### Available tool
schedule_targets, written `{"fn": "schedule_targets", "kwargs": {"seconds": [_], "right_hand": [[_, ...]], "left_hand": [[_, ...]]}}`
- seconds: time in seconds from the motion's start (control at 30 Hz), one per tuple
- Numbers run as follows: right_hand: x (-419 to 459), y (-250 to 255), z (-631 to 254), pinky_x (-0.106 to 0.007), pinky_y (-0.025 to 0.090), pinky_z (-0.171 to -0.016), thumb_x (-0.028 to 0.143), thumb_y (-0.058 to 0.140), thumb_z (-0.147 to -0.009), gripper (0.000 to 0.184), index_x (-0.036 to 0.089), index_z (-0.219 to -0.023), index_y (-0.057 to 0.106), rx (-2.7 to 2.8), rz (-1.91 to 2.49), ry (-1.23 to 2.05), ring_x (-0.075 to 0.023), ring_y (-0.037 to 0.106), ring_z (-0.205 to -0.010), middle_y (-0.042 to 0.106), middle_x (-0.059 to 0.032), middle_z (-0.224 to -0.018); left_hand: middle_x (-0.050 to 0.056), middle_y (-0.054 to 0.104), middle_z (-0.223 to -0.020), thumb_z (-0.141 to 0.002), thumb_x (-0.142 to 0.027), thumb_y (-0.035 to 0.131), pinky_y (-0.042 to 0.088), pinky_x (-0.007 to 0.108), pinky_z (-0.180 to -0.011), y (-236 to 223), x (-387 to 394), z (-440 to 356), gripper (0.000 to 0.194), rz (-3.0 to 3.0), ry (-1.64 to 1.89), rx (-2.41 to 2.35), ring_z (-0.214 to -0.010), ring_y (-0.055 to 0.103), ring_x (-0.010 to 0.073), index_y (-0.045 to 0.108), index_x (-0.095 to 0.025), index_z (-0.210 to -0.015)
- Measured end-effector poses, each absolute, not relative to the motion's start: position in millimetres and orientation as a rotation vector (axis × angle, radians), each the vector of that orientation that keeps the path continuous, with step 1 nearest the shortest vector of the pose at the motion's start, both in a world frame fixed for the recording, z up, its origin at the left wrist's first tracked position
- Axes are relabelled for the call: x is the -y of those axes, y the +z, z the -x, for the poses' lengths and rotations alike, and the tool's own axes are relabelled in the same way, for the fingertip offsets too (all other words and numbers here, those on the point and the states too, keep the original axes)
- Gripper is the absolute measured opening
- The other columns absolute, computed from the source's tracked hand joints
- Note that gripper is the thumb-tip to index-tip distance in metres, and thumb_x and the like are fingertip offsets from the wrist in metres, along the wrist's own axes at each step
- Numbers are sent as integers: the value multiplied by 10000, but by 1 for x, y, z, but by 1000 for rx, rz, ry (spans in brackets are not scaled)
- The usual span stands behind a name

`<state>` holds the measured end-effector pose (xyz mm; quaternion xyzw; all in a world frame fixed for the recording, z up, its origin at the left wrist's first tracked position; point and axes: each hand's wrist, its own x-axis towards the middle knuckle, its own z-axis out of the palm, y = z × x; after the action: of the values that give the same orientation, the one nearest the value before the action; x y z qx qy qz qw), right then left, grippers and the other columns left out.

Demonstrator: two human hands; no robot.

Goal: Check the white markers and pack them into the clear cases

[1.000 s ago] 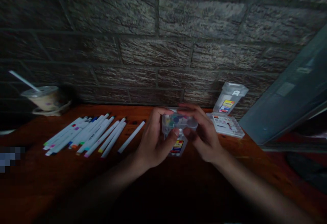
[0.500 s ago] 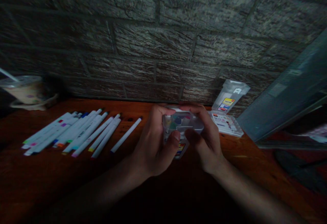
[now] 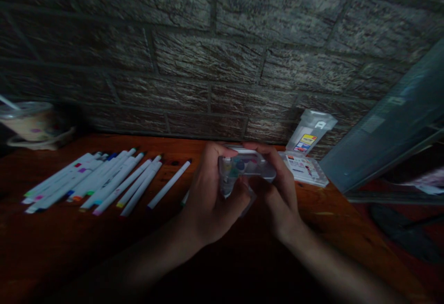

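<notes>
The left hand (image 3: 211, 202) and right hand (image 3: 285, 202) grip the clear case (image 3: 249, 167) between them, its long axis seemingly upright

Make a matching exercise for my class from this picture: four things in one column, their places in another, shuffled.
1. drink cup
2. white markers
3. clear box
4. container with a yellow label

A. held between the left hand and right hand
B. near the wall, at right
C. at the far left, in a holder
D. lying side by side on the table

Pairs: 1-C, 2-D, 3-A, 4-B
</notes>
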<state>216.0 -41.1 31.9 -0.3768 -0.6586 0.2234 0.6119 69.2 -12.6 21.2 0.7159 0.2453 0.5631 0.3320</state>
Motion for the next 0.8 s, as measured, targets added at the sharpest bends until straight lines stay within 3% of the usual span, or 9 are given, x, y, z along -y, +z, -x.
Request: {"fn": "schedule_targets", "kwargs": {"seconds": [0.43,0.67,0.8], "right_hand": [[39,26,-225,-397,555,-801,243,602,-916,439,296,-1347,539,1642,869,425,-241,615,-976,620,-39,-1178],[39,26,-229,-401,557,-823,194,592,-835,532,286,-1355,528,1658,824,480,-241,616,-989,616,-34,-1182],[40,26,-227,-393,560,-766,239,603,-862,466,283,-1320,527,1650,845,469,-240,633,-939,628,-37,-1134]], "left_hand": [[49,581,-1057,-987,-449,603,514,373,-749,12,2,-62,345,-1936,1408,-517,-870,597,208,428,-254,-1212],[97,574,-1161,-975,-473,579,511,443,-819,10,2,-62,394,-1966,1415,-503,-956,620,255,407,-246,-1248],[89,579,-1139,-972,-488,593,514,433,-796,9,2,-62,405,-1961,1421,-509,-937,621,253,411,-253,-1247]]}}
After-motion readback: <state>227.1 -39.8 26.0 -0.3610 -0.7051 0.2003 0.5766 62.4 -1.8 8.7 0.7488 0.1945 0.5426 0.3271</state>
